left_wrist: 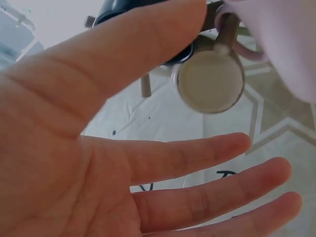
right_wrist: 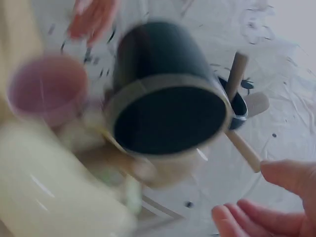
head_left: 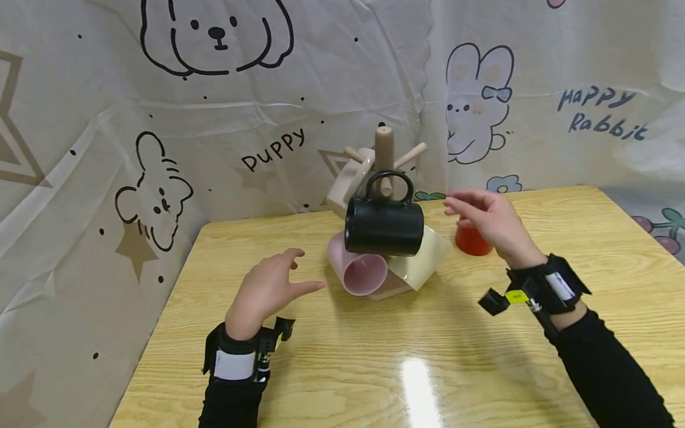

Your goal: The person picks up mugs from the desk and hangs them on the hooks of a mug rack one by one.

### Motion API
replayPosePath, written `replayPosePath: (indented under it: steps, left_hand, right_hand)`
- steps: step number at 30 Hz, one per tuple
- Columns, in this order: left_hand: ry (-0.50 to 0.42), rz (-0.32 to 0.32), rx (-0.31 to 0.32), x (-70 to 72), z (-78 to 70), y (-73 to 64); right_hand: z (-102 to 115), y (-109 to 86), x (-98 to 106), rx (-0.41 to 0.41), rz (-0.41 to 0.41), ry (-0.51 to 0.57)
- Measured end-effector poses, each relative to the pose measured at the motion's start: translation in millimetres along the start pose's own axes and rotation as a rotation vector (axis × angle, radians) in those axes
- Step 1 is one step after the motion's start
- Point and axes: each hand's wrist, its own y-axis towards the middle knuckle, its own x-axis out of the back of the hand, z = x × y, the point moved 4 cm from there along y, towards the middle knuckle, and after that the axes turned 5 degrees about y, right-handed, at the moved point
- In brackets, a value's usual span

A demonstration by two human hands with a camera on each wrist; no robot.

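Observation:
A black mug hangs by its handle on a peg of the wooden mug rack. Below it are a pink mug at left and a pale yellow mug at right; an off-white mug hangs behind. My left hand hovers left of the pink mug, thumb and fingers spread around nothing. To the right of the rack, my right hand is held above a red cup, partly covering it. Its thumb and fingers stand apart near a peg tip in the right wrist view, with nothing between them.
The rack stands on a light wooden table, toward the back edge. A printed cloth with cartoon animals hangs behind the table and along its left side. Both wrists wear black straps with small cameras.

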Motion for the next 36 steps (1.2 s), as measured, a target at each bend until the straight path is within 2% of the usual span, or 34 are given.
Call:
replayPosePath:
  steps: [3, 8, 12, 15, 18, 20, 23, 28, 36]
  left_hand:
    - [0.008, 0.003, 0.008, 2.4, 3.2, -1.0]
    - [0.015, 0.021, 0.006, 1.9, 4.0, -1.3]
    - [0.024, 0.034, 0.0, 0.7, 3.2, -1.6]
    - [0.032, 0.036, -0.004, 0.4, 2.7, -2.1]
    - [0.037, 0.035, -0.006, 0.4, 2.6, -2.3]
    - [0.039, 0.035, -0.008, 0.4, 2.5, -2.2]
    - [0.04, 0.036, -0.009, 0.4, 2.2, -2.2]
    - [0.04, 0.046, -0.001, -0.9, 2.1, -2.1]
    - [0.039, 0.044, 0.008, -1.6, 2.0, -2.8]
  right_hand:
    - [28, 19.5, 7, 0.128, -0.034, -0.183]
    - [63, 47.0, 7, 0.485, -0.022, -0.563]
    - [70, 60.7, -3, 0.76, 0.033, -0.765]
    - [70, 66.4, -10, 0.942, 0.04, -0.86]
    - [70, 68.8, -15, 1.068, 0.019, -0.966]
    - [72, 68.7, -17, 1.107, 0.01, -1.028]
    - [74, 68.1, -20, 1.099, 0.005, -1.097]
    - [74, 65.1, -24, 1.035, -0.001, -1.152]
    - [74, 54.4, -28, 0.916, -0.037, -1.169]
